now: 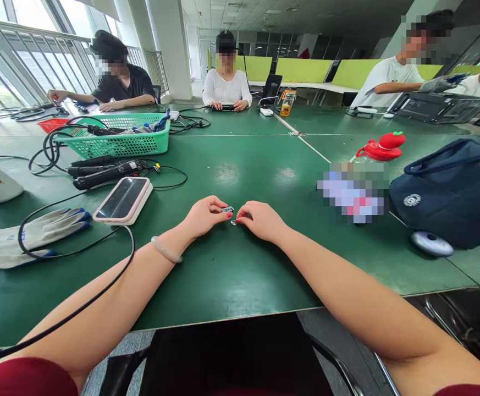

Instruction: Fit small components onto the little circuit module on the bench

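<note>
Close together over the green table [240,269], both of my hands work at fingertip level. My left hand [204,216] is closed in a pinch on a small dark piece with light specks [227,209], which looks like a tiny circuit board. Just to its right, my right hand [262,220] is closed too, its thumb and forefinger pinching a tiny silvery piece [233,222] whose kind I cannot make out. The two pieces sit very near each other; whether they touch is unclear. A pale bangle [166,250] rings my left wrist.
Left of my hands are a phone [121,199], work gloves [33,236], black handheld devices [108,173] and a green basket [120,144]. A black cable crosses over my left forearm. At right stand a navy bag [450,190] and a red-lidded bottle [382,148]. Several people are around the table.
</note>
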A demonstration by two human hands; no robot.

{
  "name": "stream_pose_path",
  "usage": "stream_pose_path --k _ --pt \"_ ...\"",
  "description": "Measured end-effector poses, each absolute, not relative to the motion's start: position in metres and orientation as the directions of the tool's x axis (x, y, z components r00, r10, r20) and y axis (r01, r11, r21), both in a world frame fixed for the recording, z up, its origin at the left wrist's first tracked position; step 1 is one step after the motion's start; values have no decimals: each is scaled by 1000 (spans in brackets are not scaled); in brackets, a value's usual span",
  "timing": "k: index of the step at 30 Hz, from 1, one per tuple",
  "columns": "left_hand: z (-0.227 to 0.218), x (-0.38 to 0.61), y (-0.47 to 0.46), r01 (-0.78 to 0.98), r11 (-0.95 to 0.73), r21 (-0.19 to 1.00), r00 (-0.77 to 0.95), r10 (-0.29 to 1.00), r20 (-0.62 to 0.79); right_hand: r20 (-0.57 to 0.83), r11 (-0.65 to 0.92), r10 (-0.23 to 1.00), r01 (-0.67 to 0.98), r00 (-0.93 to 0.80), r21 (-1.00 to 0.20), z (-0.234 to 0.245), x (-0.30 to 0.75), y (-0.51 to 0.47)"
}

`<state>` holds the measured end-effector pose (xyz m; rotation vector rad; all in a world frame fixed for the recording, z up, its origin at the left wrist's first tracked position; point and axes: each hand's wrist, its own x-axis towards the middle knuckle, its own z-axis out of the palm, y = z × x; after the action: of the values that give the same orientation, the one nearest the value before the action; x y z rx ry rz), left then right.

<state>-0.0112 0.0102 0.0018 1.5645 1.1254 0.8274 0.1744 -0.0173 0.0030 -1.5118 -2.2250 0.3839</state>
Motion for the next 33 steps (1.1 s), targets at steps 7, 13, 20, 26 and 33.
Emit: stream_pose_path --k 7,13,20,26,33 --pt "2 -11 10 267 -75 961 336 942 -19 137 232 972 895 -193 -381 5 178 -17" --pt "3 -10 10 268 -80 960 311 950 -7 165 369 929 859 -331 -355 3 167 -24" --pt "2 -10 10 271 -88 959 314 949 -1 191 440 890 890 -415 -120 -3 162 -24" --pt "6 -9 9 290 -77 954 295 955 -13 182 475 865 880 -468 3 -5 164 -23" --pt "3 -11 10 335 -103 937 321 947 -11 305 416 877 904 -371 -97 -5 171 -18"
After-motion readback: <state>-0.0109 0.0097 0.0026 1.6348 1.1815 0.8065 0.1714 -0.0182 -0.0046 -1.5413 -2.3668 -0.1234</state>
